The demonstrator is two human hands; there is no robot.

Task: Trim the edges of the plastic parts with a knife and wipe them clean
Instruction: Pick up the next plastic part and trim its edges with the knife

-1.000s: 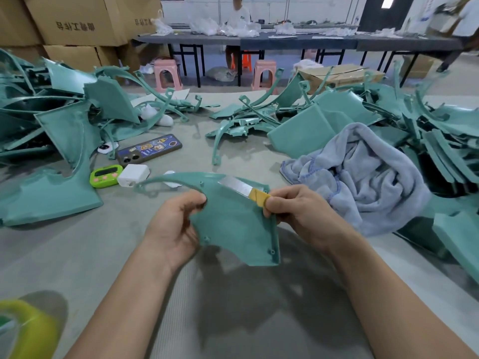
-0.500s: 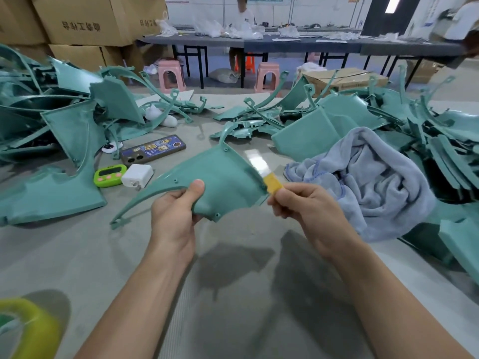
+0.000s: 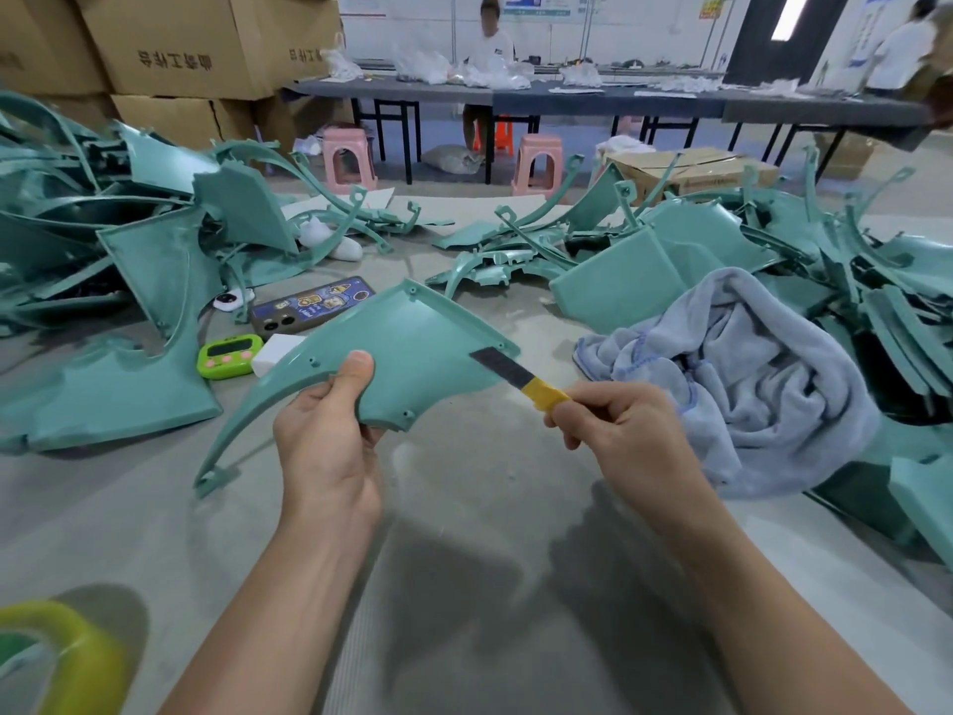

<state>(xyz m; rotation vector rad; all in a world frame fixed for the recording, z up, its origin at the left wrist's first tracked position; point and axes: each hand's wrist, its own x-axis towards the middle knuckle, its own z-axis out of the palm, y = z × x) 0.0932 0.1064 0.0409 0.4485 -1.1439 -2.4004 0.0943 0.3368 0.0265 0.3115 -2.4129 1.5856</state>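
Thumb on top, the left hand (image 3: 325, 446) pinches the green plastic part (image 3: 412, 343) mid-frame, tilted to bare its right rim. The right hand (image 3: 624, 430) clamps the knife (image 3: 521, 379), blade laid there, likely to trim. At right the towel (image 3: 748, 384) lies handy for wiping.

A phone (image 3: 312, 307), a green timer (image 3: 225, 357) and a white charger (image 3: 276, 348) lie close together; pink stools (image 3: 344, 157) stand behind.

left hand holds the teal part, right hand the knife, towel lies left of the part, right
No: the head view shows the towel right of the part. The left hand does hold the part, the right hand the knife.
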